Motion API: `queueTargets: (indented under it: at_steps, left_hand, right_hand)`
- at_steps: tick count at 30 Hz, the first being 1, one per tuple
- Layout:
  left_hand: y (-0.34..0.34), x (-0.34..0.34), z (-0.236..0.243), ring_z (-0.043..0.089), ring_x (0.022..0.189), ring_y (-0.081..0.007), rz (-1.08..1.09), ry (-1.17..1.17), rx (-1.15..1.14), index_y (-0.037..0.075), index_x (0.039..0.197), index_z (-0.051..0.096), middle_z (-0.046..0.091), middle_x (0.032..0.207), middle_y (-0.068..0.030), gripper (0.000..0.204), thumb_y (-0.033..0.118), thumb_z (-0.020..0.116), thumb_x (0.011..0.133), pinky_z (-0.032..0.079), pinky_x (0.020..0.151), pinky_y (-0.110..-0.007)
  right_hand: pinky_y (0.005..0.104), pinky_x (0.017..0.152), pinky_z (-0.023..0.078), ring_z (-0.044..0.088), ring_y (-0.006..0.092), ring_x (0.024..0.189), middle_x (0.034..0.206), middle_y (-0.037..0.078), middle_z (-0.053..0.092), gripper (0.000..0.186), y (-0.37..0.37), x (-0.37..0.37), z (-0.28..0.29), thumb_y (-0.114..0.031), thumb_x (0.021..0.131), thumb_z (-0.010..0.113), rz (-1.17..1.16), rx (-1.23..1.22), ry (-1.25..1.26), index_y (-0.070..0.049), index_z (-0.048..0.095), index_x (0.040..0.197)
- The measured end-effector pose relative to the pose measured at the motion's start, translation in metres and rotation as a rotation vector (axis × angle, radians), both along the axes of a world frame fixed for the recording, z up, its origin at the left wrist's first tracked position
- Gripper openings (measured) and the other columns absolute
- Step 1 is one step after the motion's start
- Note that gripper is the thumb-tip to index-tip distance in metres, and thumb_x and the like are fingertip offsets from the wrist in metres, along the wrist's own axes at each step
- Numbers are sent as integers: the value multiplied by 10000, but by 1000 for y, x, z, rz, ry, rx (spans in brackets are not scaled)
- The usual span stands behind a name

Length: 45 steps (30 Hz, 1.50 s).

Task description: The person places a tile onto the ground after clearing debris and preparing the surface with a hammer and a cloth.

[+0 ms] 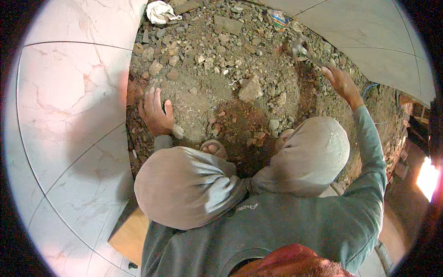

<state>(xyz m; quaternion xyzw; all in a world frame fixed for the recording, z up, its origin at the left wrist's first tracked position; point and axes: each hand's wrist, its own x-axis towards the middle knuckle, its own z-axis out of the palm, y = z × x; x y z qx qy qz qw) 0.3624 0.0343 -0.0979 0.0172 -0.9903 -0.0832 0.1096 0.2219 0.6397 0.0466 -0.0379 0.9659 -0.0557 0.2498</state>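
I squat over a patch of loose earth and rubble [221, 78] between tiled floors. My left hand [154, 113] lies flat on the dirt at the patch's left edge, fingers spread, holding nothing. My right hand [341, 83] reaches out to the right and grips the handle of a trowel [302, 50], whose mortar-caked blade points up-left over the soil. A large pale stone [250, 88] sits in the middle of the patch, between the two hands. My knees [184, 184] and sandalled toes [213, 147] fill the lower middle.
Glossy marble-patterned tiles [69, 115] cover the floor at left; grey tiles [364, 32] lie at upper right. A crumpled white bag [160, 11] and a small wrapper [278, 18] lie at the far edge of the rubble. A wooden board [131, 235] sits beneath me.
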Motion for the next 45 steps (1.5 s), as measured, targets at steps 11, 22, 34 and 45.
queueTargets:
  at_steps: [11,22,34,45]
  left_hand:
    - [-9,-6,3,503,1385,-279,-25,41,8,123,1396,602,575,1479,-74,466,292,633,963,315,1180,-516]
    - [-1,-5,11,518,1341,-321,-48,48,45,91,1365,619,588,1447,-122,447,286,615,963,331,1170,-534]
    - [-6,0,4,520,1348,-308,23,51,55,95,1353,630,594,1448,-113,435,280,614,960,318,1180,-532]
    - [1,-7,7,533,1345,-294,-44,62,85,99,1367,636,603,1452,-93,466,268,627,933,317,1182,-520]
  right_hand:
    - [536,974,494,645,458,1132,1166,249,701,613,-208,-79,-44,-617,1043,425,291,-240,-13,-83,665,1225]
    - [560,861,528,669,487,1002,1069,274,698,513,-149,-63,-74,-526,1076,431,221,-333,30,-57,597,1205]
    - [534,911,483,632,483,1044,1118,272,667,566,-244,-180,-84,-544,1064,448,439,-433,249,-9,597,1170]
    - [453,937,498,639,362,1036,1116,199,665,807,-283,-199,-127,-707,1021,373,78,-488,-407,31,585,1272]
